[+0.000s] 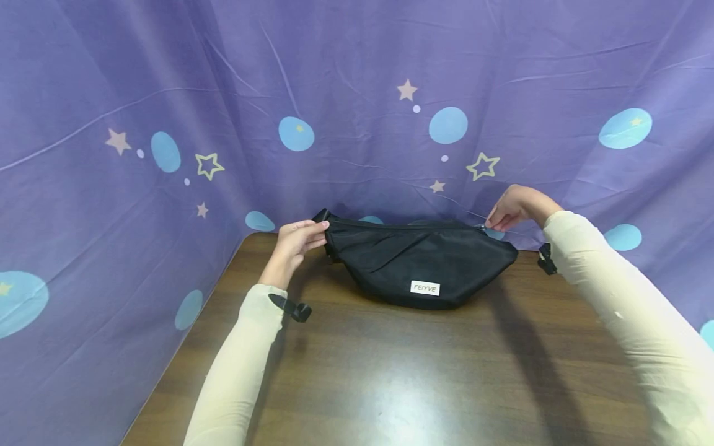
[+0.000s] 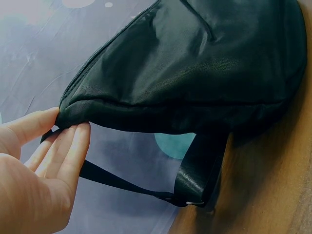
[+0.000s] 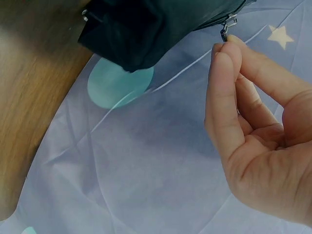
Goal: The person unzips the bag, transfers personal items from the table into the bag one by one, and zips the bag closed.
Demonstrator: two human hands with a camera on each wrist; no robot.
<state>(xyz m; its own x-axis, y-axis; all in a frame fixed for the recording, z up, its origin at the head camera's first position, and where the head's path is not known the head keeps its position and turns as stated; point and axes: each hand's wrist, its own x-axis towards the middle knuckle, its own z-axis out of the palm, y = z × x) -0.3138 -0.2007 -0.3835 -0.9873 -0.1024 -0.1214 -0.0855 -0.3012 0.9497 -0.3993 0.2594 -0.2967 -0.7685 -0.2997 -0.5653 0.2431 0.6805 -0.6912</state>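
Note:
A black waist bag (image 1: 424, 263) with a white label (image 1: 425, 288) stands upright on the wooden table, its zipper (image 2: 92, 56) running along the top edge. My left hand (image 1: 298, 244) pinches the bag's top left corner between thumb and fingers. From that end a black strap (image 2: 122, 180) hangs down behind the bag to the table. At the other end of the zipper, my right hand (image 1: 513, 209) pinches the zipper pull (image 3: 224, 33) between thumb and fingertips; the metal slider (image 3: 231, 21) shows just beyond them.
The brown wooden table (image 1: 346, 371) extends in front of the bag. A purple curtain (image 1: 357, 74) with stars and blue ovals hangs close behind the bag and along the left side. Black straps (image 1: 290, 308) dangle from both sleeves near the wrists.

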